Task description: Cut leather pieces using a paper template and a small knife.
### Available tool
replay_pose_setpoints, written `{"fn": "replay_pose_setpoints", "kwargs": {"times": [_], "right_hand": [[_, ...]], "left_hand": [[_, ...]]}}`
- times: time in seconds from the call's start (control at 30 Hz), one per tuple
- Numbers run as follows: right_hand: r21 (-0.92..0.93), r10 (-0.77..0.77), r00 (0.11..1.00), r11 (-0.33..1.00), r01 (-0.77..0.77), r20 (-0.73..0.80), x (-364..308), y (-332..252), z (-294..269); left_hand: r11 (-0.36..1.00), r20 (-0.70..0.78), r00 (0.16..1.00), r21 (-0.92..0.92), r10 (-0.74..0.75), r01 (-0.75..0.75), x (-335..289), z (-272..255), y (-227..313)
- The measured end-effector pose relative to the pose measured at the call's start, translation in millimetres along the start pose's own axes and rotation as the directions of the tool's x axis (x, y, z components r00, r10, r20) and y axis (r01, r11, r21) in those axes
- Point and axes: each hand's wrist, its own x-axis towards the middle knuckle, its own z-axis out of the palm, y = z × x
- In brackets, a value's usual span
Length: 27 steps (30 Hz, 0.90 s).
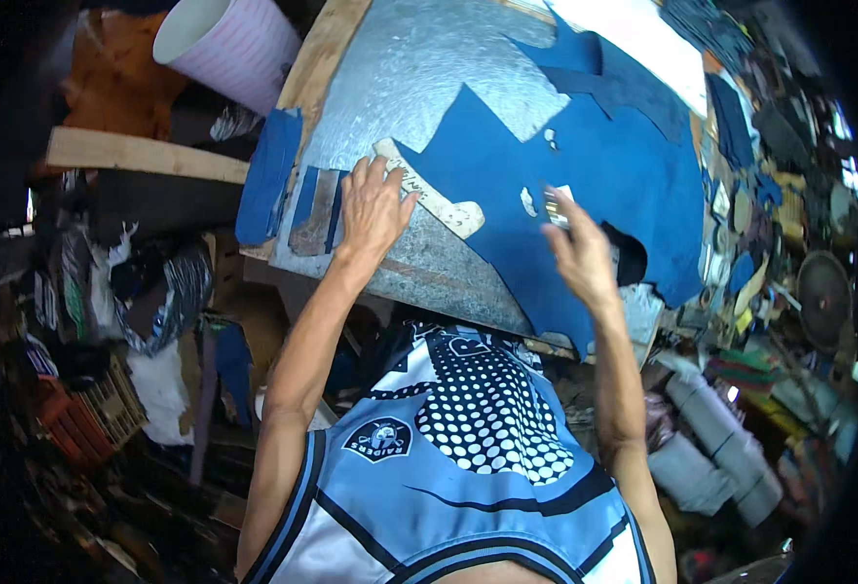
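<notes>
A large blue sheet, leather or cloth, (pixel 634 165) with jagged cut edges lies across a worktable topped with grey metal (pixel 419 58). Along its left edge rests a narrow, curved cream pattern piece (pixel 434 202) with handwriting on it. My left hand (pixel 374 206) lies with fingers stretched out, its fingertips at the pattern's upper end. Over the sheet, to the right of the pattern, my right hand (pixel 583 251) has its fingers bent around a small pale and brassy object; blur hides its kind. Two small white scraps lie on the sheet near that hand.
Blue strips (pixel 271 180) hang over the table's left edge, beside a wooden plank (pixel 147 154). A white bucket (pixel 229 49) stands at the far left. A dark object (pixel 627 255) sits by my right wrist. Rolls and scraps (pixel 721 438) crowd the right side.
</notes>
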Motion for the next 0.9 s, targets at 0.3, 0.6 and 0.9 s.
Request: {"fn": "replay_pose_setpoints", "kwargs": {"times": [0.3,0.6,0.9], "right_hand": [[-0.008,-0.327,0.943,0.945,0.328,0.062,104.4,-51.2,122.3],[-0.087,-0.212,0.977,0.973,0.214,0.029,117.4,-60.7,156.2],[-0.151,-0.186,0.982,0.970,0.188,0.032,121.3,-62.1,162.7]], "left_hand": [[0.999,0.038,0.999,0.039,-0.013,0.012,20.5,14.0,-10.5],[0.999,0.057,0.998,0.000,-0.033,0.033,20.6,19.4,-14.5],[0.997,0.043,0.998,-0.061,-0.035,0.038,21.9,24.8,-19.7]]}}
